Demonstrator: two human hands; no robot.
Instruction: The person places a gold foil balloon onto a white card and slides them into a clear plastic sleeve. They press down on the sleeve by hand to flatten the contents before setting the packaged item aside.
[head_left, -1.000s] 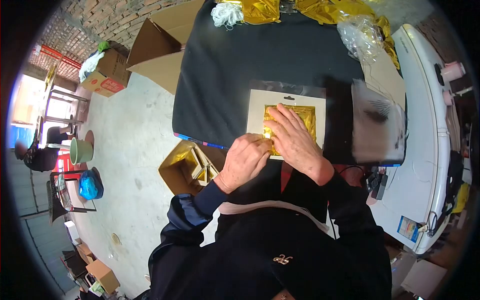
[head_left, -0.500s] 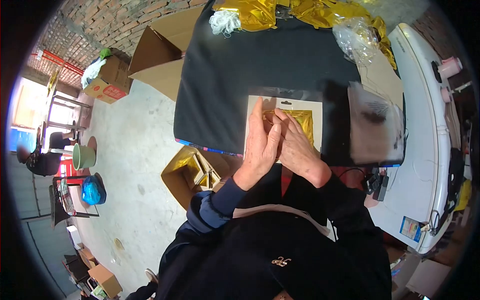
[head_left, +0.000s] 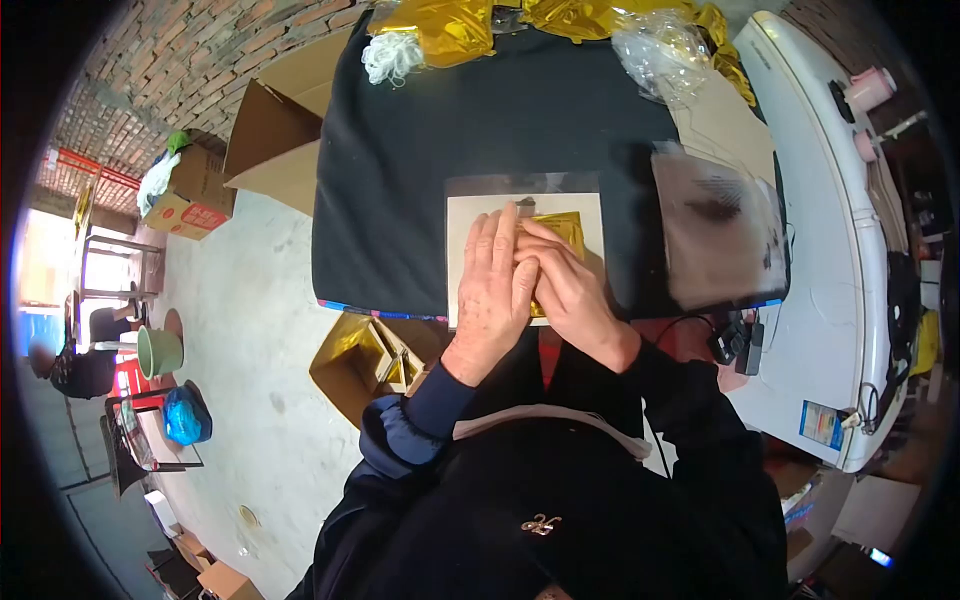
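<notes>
On the black cloth of the table (head_left: 480,110) lies a white card (head_left: 590,215) with a hang hole at its top, in a clear bag. A gold foil piece (head_left: 562,232) shows on the card, partly covered by my hands. My left hand (head_left: 490,290) rests flat on the card's left part, fingers stretched out. My right hand (head_left: 572,295) lies over the foil, its fingers extended and touching my left hand.
Clear bags (head_left: 715,225) lie on the table's right side. Gold foil pieces (head_left: 450,30), white string (head_left: 393,57) and crumpled plastic (head_left: 665,55) are at the far edge. An open carton (head_left: 340,365) stands below the near-left edge. A person (head_left: 85,365) is far left.
My left hand now lies flatter on the card, and my right hand's fingers have shifted against it. The view has moved, so the table appears further left.
</notes>
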